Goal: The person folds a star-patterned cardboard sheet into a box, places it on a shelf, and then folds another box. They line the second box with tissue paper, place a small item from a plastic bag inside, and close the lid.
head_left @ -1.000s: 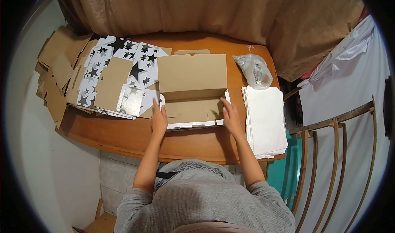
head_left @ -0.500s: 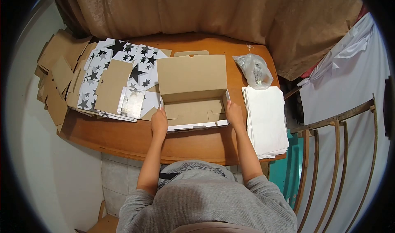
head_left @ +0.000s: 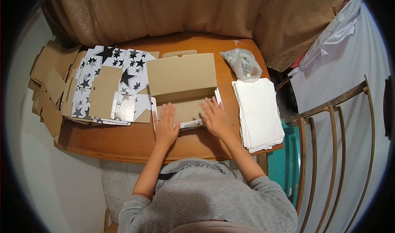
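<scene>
Left hand [head_left: 166, 124] flat, fingers spread, palm down on front part of the cardboard box [head_left: 183, 87]. Right hand [head_left: 214, 118] same (open, splayed) on the box's right front edge. Box sits mid-table [head_left: 123, 138], lid flap up beyond the fingertips. Star-print sheets [head_left: 107, 74] left of left fingers; white paper stack [head_left: 257, 111] right of right fingers.

1. My left hand [head_left: 166, 124] has come off the left wall of the cardboard box [head_left: 183, 91] and now lies flat, fingers spread, over its front edge.
2. My right hand [head_left: 215, 117] has left the right wall and likewise lies flat over the front.
3. The front wall now looks pressed lower under both palms.
</scene>
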`<act>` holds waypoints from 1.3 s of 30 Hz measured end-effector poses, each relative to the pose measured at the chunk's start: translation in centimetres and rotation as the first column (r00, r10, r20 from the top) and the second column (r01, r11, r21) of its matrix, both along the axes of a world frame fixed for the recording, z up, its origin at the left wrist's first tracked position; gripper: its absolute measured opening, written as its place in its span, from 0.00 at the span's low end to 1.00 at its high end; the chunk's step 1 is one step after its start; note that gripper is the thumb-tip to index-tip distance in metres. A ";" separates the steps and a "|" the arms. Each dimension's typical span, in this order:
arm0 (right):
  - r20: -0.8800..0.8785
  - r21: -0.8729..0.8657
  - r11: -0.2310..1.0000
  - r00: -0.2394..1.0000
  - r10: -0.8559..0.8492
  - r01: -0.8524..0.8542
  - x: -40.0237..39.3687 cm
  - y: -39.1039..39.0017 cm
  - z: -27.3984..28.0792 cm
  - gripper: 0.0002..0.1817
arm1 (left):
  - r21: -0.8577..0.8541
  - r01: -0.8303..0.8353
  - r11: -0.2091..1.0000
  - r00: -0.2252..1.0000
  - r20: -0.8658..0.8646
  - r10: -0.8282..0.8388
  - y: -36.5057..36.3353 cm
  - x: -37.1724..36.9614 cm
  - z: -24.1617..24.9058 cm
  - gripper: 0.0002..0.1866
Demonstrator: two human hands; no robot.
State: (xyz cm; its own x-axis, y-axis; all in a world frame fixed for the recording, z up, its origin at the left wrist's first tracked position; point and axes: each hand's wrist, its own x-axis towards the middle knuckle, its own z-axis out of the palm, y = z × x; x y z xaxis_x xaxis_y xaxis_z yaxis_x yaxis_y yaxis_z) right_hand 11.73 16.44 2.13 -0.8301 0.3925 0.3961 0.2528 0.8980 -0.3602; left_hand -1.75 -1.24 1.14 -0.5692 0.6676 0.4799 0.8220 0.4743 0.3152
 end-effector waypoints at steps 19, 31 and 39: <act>0.217 0.087 0.988 0.965 -0.145 0.129 0.3 -4.4 -1.2 0.20 | -0.204 0.277 0.939 0.951 0.201 -0.236 -0.5 -0.7 -0.5 0.19; -0.097 -0.420 0.894 0.971 -0.218 0.159 5.1 -7.9 2.3 0.14 | 0.304 0.396 0.866 0.723 0.478 -0.499 -3.1 -0.2 3.2 0.17; -0.058 -0.512 0.761 0.867 -0.495 0.400 11.1 -10.0 2.8 0.13 | 0.348 0.667 0.658 0.344 0.640 -0.687 -0.6 3.5 5.1 0.11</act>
State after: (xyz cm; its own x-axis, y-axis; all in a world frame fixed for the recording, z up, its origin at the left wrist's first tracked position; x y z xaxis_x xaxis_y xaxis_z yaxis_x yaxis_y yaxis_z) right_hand 22.84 6.39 4.89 -0.4451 0.8757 0.1871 0.4707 0.4065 -0.7831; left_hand 1.71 -1.88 6.22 -0.0674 0.9781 0.1970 0.3911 -0.1558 0.9071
